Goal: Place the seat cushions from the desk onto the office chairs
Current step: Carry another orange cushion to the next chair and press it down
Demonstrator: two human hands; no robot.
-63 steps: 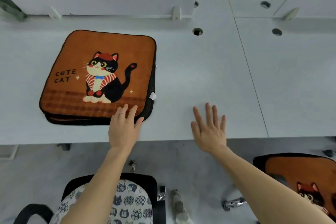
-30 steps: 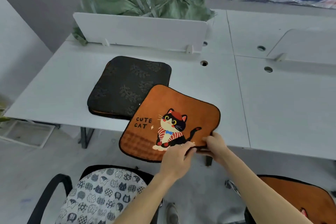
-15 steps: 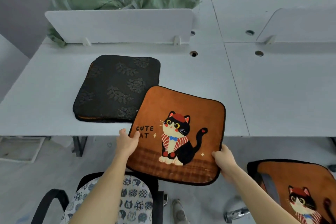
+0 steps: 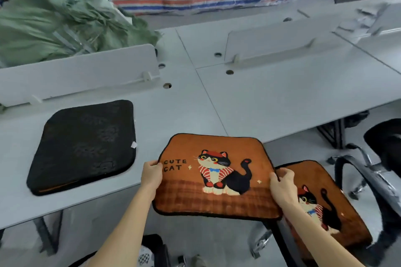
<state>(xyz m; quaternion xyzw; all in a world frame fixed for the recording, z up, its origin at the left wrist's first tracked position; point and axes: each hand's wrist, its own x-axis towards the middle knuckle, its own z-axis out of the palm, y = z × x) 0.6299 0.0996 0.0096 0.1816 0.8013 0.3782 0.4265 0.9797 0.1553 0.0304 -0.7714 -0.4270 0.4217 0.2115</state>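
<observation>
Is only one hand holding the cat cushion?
No, the left hand grips the cat cushion at its left edge and the right hand grips its right edge.

The fingers of my left hand (image 4: 152, 176) are hidden beneath the cat cushion (image 4: 214, 180), which covers a corner of the second cushion (image 4: 314, 175). The patterned chair seat (image 4: 144, 256) is cut off below.

"CUTE CAT" on held cushion (image 4: 217, 180)

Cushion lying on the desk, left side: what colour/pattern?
The square fabric cushion on the grey desk is black, with a faint leaf-like pattern, blurred here. Head view.
</observation>
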